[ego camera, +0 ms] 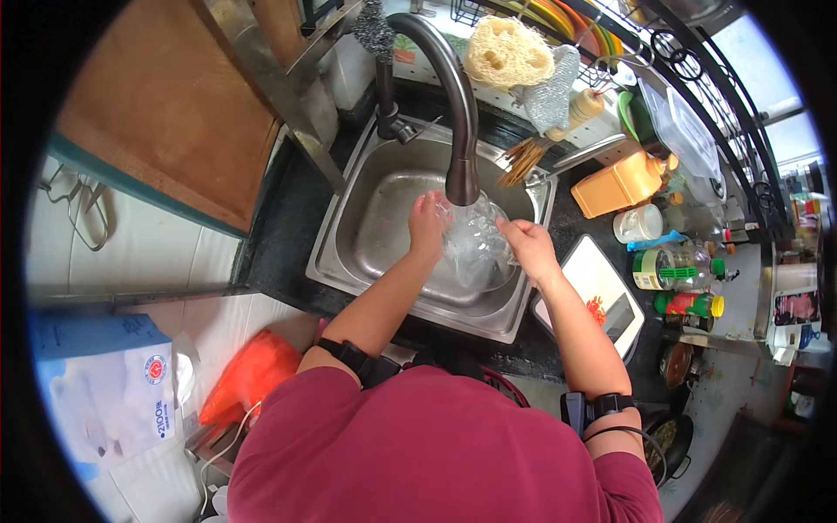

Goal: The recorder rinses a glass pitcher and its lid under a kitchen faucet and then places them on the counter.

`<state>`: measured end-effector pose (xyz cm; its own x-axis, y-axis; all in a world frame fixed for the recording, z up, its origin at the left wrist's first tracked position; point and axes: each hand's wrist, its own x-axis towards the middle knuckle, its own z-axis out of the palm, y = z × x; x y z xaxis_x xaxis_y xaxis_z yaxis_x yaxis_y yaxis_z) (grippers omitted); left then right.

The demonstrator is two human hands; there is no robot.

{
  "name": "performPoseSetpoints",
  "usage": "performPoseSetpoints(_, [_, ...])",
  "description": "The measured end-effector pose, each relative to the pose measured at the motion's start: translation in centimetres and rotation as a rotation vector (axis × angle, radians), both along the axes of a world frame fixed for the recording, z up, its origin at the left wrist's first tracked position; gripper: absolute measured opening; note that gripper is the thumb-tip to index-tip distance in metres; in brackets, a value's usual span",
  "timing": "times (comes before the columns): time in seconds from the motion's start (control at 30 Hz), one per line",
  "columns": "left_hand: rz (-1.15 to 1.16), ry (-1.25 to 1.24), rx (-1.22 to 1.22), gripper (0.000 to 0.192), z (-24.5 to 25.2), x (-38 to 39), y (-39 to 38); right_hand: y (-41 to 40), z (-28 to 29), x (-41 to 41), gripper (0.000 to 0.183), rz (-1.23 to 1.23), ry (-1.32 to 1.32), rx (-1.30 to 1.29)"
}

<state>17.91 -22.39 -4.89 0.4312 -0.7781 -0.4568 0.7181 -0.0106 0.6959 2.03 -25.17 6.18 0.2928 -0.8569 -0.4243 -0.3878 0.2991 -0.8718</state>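
Observation:
Under the dark metal faucet (pixel 463 157), a clear, glass-like bowl (pixel 476 252) is held over the stainless steel sink (pixel 386 216). Water seems to run into it and blurs its outline. My right hand (pixel 528 247) pinches the bowl's right edge between thumb and fingers. On the opposite side my left hand (pixel 426 225) rests against the bowl, its fingertips partly hidden behind the clear wall and the splashing. The faucet's spout covers the bowl's far edge.
Right of the sink, a white cutting board (pixel 592 278) carries chopped red pieces (pixel 596 310) and a knife (pixel 616 321). Behind it stand an orange pump bottle (pixel 618 183) and several jars. A loofah (pixel 509 52) and a bamboo brush (pixel 526 160) hang near the faucet. A metal post (pixel 307 144) rises at left.

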Motion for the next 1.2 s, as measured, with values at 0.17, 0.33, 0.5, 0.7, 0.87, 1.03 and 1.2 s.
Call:
performPoseSetpoints(0.17, [0.048, -0.270, 0.098, 0.021, -0.8, -0.6, 0.6, 0.2, -0.8, -0.6, 0.034, -0.006, -0.024, -0.004])
performPoseSetpoints(0.33, [0.019, -0.338, 0.230, 0.024, -1.1, -0.3, 1.2, 0.6, -1.3, -1.8, 0.037, -0.009, 0.043, -0.095])
performPoseSetpoints(0.5, [-0.644, -0.076, 0.266, 0.027, -0.5, 3.5, 1.5, -0.2, -0.7, -2.9, 0.039, 0.100, 0.074, -0.104])
performPoseSetpoints(0.7, [-0.640, -0.004, 0.057, 0.024, -1.0, 3.4, 0.0, -0.4, -0.4, -3.3, 0.038, 0.078, -0.011, -0.074])
performPoseSetpoints(0.87, [-0.470, -0.461, 0.226, 0.032, -1.2, 1.9, -0.7, 0.4, -1.5, -4.3, 0.036, -0.078, -0.130, 0.124])
performPoseSetpoints(1.03, [-0.141, -0.316, -0.029, 0.029, -1.3, 1.8, -0.2, 1.1, -3.0, -4.8, 0.036, -0.081, -0.302, 0.197])
performPoseSetpoints(1.2, [-0.330, -0.095, -0.014, 0.036, -2.7, 0.3, 0.3, 0.9, -5.6, -2.8, 0.037, -0.124, -0.369, 0.206])
